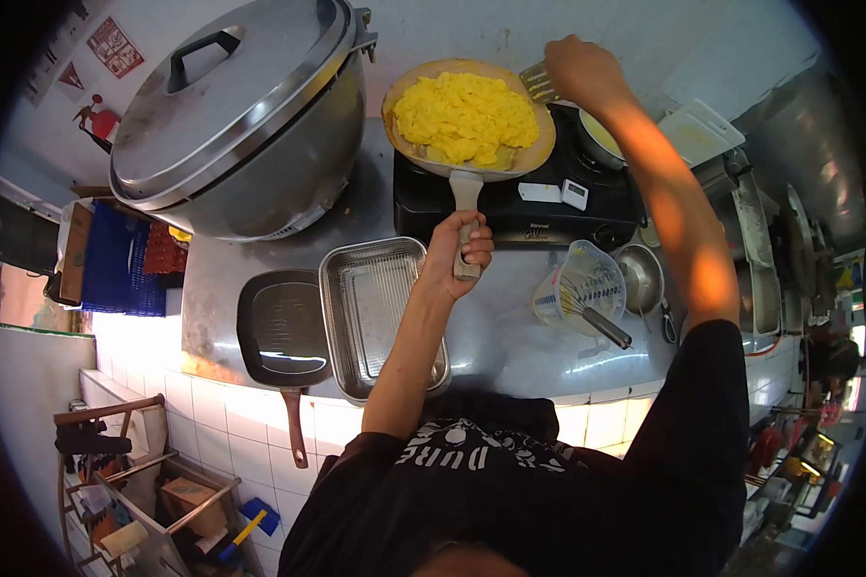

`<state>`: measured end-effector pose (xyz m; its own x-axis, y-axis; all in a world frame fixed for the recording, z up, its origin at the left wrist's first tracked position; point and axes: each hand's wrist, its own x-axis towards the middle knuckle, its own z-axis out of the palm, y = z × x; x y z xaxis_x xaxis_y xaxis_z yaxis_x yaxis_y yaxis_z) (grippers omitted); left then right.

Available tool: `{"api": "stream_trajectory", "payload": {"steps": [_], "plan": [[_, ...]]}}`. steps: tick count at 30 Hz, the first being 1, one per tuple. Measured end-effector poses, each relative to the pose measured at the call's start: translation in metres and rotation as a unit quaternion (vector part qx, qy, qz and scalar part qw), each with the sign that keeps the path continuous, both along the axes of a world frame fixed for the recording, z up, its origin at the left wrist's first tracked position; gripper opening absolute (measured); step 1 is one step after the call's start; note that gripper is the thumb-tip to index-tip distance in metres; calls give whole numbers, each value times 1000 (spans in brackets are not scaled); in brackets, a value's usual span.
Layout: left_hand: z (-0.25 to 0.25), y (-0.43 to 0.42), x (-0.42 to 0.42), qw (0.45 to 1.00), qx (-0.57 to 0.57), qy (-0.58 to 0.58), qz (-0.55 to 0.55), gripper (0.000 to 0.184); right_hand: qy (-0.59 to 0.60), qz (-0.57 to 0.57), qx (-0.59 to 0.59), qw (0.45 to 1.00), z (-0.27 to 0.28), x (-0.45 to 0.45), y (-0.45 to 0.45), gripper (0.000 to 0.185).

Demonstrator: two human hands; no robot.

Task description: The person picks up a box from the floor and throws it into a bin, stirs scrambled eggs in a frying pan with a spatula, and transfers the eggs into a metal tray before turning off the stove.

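Note:
My left hand [450, 252] is wrapped round the light handle of a frying pan [401, 139] on the black gas stove. A soft heap of yellow scrambled eggs [467, 117] fills most of the pan. Up at the pan's right rim, my right hand [583, 73] is closed on a slotted spatula [540, 84], whose blade has bits of egg on it. The spatula's handle is hidden in the fist. A small white digital timer [574, 194] lies on the stove [423, 204], in front of the pan.
A large lidded steel pot [250, 125] stands at the left. Nearer me are a dark square grill pan [281, 322] and a metal baking tray [332, 288]. To the right, a measuring jug [597, 264] holds a whisk [597, 322], beside a steel bowl [643, 274].

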<state>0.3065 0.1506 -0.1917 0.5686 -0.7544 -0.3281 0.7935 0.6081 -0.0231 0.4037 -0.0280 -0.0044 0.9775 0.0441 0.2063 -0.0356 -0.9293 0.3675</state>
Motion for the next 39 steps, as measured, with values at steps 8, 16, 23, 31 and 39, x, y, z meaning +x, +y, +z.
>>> {"api": "stream_trajectory", "payload": {"steps": [8,16,23,31,39], "plan": [[5,3,-1,999,41,-11,-2,9,136,-57,85,986,-66,77,-67,23],[2,3,2,998,38,-24,-34,8,115,36,440,890,-115,26,-109,30],[2,0,1,999,30,-7,-11,7,17,158,219,963,-70,-57,-75,28],[5,1,-1,1000,26,-15,2,9,-12,86,142,986,-27,-128,-48,26],[-1,1,0,1000,14,-21,-13,9,39,57,92,993,-19,-135,-33,25]]}}
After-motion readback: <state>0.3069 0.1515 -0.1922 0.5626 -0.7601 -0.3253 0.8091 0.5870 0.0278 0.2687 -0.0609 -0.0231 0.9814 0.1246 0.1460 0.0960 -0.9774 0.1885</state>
